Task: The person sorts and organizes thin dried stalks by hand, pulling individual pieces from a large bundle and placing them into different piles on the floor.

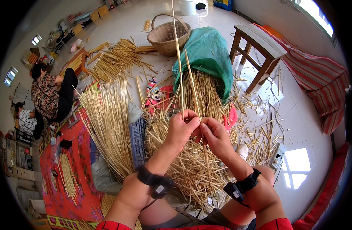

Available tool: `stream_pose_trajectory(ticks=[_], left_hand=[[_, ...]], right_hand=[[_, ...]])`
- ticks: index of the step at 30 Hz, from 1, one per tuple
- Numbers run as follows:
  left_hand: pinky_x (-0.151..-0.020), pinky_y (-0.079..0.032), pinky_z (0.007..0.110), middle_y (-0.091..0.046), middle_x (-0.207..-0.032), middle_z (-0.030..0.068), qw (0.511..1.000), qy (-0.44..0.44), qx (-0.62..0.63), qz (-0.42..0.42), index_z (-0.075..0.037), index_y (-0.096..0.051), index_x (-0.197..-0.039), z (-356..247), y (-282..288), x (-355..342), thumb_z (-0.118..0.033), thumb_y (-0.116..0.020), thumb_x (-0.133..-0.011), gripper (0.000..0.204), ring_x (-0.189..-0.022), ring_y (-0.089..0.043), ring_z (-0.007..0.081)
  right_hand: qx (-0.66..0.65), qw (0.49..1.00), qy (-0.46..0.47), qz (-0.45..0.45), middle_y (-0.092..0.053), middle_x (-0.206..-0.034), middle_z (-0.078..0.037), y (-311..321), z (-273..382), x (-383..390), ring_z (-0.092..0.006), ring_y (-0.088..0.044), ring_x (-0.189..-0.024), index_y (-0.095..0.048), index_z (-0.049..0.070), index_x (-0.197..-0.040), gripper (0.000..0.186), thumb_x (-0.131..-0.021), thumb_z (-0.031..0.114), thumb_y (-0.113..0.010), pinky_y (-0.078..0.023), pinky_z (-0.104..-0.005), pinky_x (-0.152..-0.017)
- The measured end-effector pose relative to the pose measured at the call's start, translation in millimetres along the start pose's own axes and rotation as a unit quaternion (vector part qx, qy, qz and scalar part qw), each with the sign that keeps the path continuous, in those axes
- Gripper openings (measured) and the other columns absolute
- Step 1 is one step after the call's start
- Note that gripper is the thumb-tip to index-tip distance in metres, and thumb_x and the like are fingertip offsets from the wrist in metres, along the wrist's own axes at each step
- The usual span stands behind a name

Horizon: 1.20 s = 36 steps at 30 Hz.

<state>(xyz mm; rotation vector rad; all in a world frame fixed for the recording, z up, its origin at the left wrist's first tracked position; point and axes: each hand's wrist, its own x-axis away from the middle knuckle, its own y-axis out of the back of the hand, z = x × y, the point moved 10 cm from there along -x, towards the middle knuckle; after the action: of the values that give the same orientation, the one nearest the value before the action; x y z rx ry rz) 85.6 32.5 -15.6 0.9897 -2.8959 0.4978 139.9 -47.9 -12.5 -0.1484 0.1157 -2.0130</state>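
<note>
Straw stalks [177, 46] in pinched hands [179, 129]

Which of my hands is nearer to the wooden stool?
Right. The right hand is below and left of the wooden stool in view; the left hand is farther left.

A wooden stool [260, 40] stands at upper right, near a red-striped cloth [317, 78] along the frame's right side. A woven basket [164, 41] and a white bucket [188, 8] occupy the top center. At left, a person in a patterned shirt [45, 94] sits near a red floral mat [84, 188]; a second person [26, 122], apparently seated, is at far left.
</note>
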Motion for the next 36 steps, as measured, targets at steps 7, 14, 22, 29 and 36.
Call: stream_pose_trajectory(ticks=[7,14,22,29,36], left_hand=[[-0.048,-0.04,0.02,-0.054,-0.072,0.0019,1.0,-0.009,-0.013,-0.01,0.0,-0.054,-0.087,-1,2,-1,-0.006,-0.055,-0.084,0.006,-0.055,-0.048,0.0072],[-0.048,-0.04,0.019,-0.055,-0.072,0.002,1.0,0.007,-0.025,-0.011,0.001,-0.056,-0.092,-6,-1,1,-0.008,-0.054,-0.085,0.011,-0.057,-0.048,0.006],[-0.047,-0.039,0.019,-0.055,-0.07,0.0018,0.998,0.026,-0.052,-0.035,0.001,-0.056,-0.09,-2,6,1,-0.007,-0.052,-0.084,0.011,-0.057,-0.049,0.0059],[-0.057,-0.046,0.024,-0.062,-0.069,0.005,0.969,-0.052,-0.214,-0.115,0.002,-0.062,-0.081,-8,27,-4,-0.013,-0.062,-0.076,0.016,-0.06,-0.056,0.0097],[-0.056,-0.046,0.025,-0.062,-0.065,0.0055,0.947,-0.053,-0.291,-0.127,0.0,-0.063,-0.077,-7,30,-2,-0.016,-0.064,-0.073,0.016,-0.058,-0.057,0.0117]], right_hand=[[-0.012,1.0,-0.002,0.008,-0.063,-0.08,-0.004,-2,-1,-1,-0.0042,-0.055,-0.059,-0.05,0.003,-0.098,0.016,-0.098,0.013,-0.038,-0.039,-0.0166,-0.048],[-0.019,0.999,-0.023,0.033,-0.064,-0.082,-0.005,-5,-4,0,-0.005,-0.055,-0.059,-0.05,0.003,-0.101,0.018,-0.098,0.015,-0.036,-0.039,-0.0168,-0.049],[-0.037,0.997,-0.019,0.07,-0.064,-0.084,-0.005,-11,-2,1,-0.0048,-0.054,-0.062,-0.049,0.004,-0.1,0.018,-0.098,0.015,-0.035,-0.039,-0.016,-0.05],[-0.054,0.998,-0.024,-0.003,-0.063,-0.082,-0.004,4,-6,-2,-0.0055,-0.055,-0.059,-0.05,0.004,-0.099,0.018,-0.098,0.016,-0.038,-0.039,-0.0168,-0.049],[-0.074,0.99,-0.015,-0.119,-0.063,-0.076,-0.005,34,-8,-5,-0.0071,-0.055,-0.055,-0.051,0.003,-0.1,0.017,-0.097,0.016,-0.04,-0.039,-0.0177,-0.047]])
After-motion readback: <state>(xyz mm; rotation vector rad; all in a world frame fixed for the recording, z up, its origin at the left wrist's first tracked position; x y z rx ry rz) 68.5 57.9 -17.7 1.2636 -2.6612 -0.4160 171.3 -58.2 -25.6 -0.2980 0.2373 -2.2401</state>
